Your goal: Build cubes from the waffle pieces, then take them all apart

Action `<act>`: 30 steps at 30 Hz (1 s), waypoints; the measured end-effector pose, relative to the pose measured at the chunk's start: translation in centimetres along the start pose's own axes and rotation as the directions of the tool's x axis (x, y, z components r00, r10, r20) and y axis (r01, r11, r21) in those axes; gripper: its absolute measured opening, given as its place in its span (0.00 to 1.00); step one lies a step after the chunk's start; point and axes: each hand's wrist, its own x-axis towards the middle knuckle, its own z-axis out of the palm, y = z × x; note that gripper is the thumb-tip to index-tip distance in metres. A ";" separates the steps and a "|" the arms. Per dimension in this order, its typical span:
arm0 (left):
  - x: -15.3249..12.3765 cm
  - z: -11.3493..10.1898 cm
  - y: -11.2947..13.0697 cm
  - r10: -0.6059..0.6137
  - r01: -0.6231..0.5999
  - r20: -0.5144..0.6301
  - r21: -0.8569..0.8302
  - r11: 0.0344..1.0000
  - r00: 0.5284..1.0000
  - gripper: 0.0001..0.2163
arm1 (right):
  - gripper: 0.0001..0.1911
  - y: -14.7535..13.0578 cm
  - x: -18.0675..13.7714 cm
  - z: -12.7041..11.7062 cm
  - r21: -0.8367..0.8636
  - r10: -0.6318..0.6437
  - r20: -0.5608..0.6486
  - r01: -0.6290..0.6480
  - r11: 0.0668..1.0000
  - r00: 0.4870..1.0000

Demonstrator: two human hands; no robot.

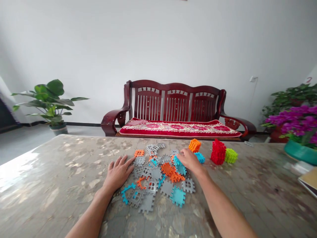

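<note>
My left hand (119,173) rests on the table at the left side of a loose pile, fingers stretched out and empty. Its fingertips lie close to a grey window-patterned interlocking tile (140,161). At the pile's far right side, my right hand (189,160) has its fingers bent together on a blue interlocking tile (176,161); the fingers partly hide the grip. Grey, orange and blue notched plastic tiles overlap between my hands, some solid, some frames or window-shaped. An orange solid tile (167,169) lies near the middle, and a blue square tile (178,196) sits closer to me.
Beyond my right hand stand an orange cube (194,145), a blue block (199,157), a tall red block (218,152) and a yellow-green cube (231,155). A teal flower pot (299,152) is at the right edge of the table (61,198). A wooden bench (175,102) stands behind.
</note>
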 end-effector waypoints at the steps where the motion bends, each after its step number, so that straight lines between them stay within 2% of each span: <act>1: 0.0 0.0 0.0 0.000 0.000 0.000 0.000 1.000 1.000 0.22 | 0.19 0.4 -0.5 0.3 0.011 0.008 -0.003 -0.008 1.000 1.000; 6: 0.1 0.0 -0.1 0.000 0.000 0.006 -0.013 1.000 1.000 0.22 | 0.27 1.6 -2.6 1.9 0.152 0.036 -0.052 -0.028 0.988 0.998; 9: 0.1 -0.1 -0.1 0.001 -0.001 0.018 -0.006 1.000 1.000 0.22 | 0.32 1.4 -3.2 2.7 0.154 0.028 -0.104 -0.012 0.988 0.994; 11: 0.1 -0.1 -0.1 -0.001 0.002 0.033 -0.001 1.000 0.999 0.22 | 0.29 0.9 -3.4 2.9 0.114 0.023 -0.114 -0.010 0.993 0.993; 14: 0.2 -0.2 -0.1 -0.014 0.014 0.058 0.001 1.000 0.998 0.23 | 0.19 0.4 -3.5 3.1 0.059 0.011 -0.124 -0.004 0.998 0.992; 17: 0.2 -0.2 -0.2 -0.016 0.016 0.067 0.000 1.000 0.998 0.23 | 0.18 0.6 -3.7 3.1 0.026 -0.007 -0.200 0.012 1.000 0.980; 22: 0.2 -0.1 -0.2 -0.011 0.012 0.049 -0.008 1.000 0.999 0.22 | 0.20 3.0 -3.6 2.0 -0.055 -0.014 -0.404 -0.009 0.998 0.915; 25: 0.2 0.0 -0.2 -0.009 0.010 0.039 -0.014 1.000 0.999 0.22 | 0.21 5.2 -3.3 1.2 -0.101 0.041 -0.491 -0.103 0.990 0.870; 30: 0.2 0.0 -0.2 -0.009 0.009 0.033 -0.004 1.000 0.999 0.22 | 0.23 7.9 -3.0 0.9 -0.121 0.169 -0.461 -0.251 0.960 0.871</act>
